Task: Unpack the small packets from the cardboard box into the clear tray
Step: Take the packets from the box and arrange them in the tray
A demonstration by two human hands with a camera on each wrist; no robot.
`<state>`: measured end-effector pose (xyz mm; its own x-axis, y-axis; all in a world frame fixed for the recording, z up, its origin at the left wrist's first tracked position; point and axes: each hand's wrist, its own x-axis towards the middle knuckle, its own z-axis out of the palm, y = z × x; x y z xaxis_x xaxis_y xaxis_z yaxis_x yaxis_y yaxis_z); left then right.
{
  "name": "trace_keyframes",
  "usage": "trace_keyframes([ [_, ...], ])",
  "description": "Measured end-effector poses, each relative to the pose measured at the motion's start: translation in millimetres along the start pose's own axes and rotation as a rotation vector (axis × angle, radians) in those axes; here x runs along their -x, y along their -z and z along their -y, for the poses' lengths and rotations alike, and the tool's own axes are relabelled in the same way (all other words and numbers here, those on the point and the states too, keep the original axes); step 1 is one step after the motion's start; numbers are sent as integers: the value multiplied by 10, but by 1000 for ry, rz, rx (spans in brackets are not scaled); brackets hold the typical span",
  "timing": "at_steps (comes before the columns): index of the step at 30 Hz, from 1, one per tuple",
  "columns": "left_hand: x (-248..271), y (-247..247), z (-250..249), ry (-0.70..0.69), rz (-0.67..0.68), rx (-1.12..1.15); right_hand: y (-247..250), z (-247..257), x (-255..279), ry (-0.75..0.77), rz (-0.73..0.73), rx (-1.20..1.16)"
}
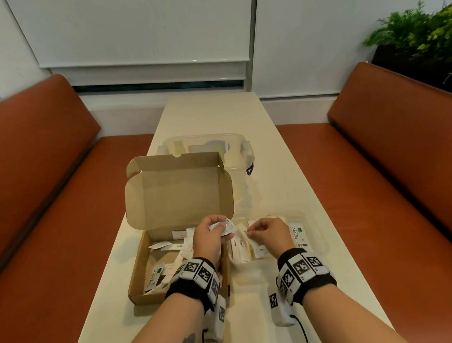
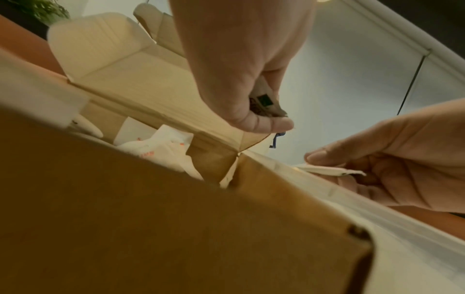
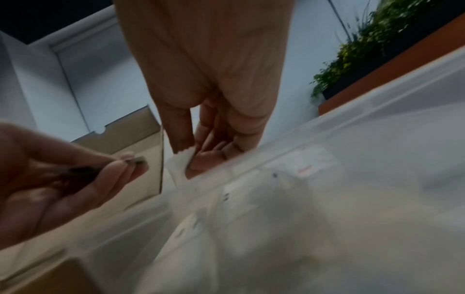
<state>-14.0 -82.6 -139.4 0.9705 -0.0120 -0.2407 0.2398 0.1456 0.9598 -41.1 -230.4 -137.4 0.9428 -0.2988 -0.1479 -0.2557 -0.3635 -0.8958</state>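
Note:
The open cardboard box (image 1: 138, 273) sits at the table's near left with its lid up and several small packets (image 1: 171, 247) lying inside. My left hand (image 1: 221, 227) is over the box's right edge and grips a bunch of packets (image 1: 227, 225); they show in the left wrist view as printed packets (image 2: 264, 101). The clear tray (image 1: 315, 234) stands just right of the box and holds several packets, one marked Stevia (image 1: 296, 232). My right hand (image 1: 251, 230) hovers over the tray's left part, with a white packet (image 3: 182, 158) pinched between thumb and fingers.
Behind the cardboard box stands a clear lidded storage container (image 1: 204, 144). Orange benches (image 1: 44, 185) flank the narrow pale table (image 1: 215, 112) on both sides. A green plant (image 1: 424, 28) is at the far right. White blinds close off the far end.

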Motion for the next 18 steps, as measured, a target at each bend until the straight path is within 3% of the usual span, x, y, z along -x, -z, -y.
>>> trace_keyframes([
  [11,-29,102,-25,0,-37,41,-384,23,15,4,93,317],
  [15,-23,111,-35,-5,14,-35,-424,35,3,50,122,454],
  [18,-14,108,-46,-34,57,-99,-400,63,4,60,133,432],
])
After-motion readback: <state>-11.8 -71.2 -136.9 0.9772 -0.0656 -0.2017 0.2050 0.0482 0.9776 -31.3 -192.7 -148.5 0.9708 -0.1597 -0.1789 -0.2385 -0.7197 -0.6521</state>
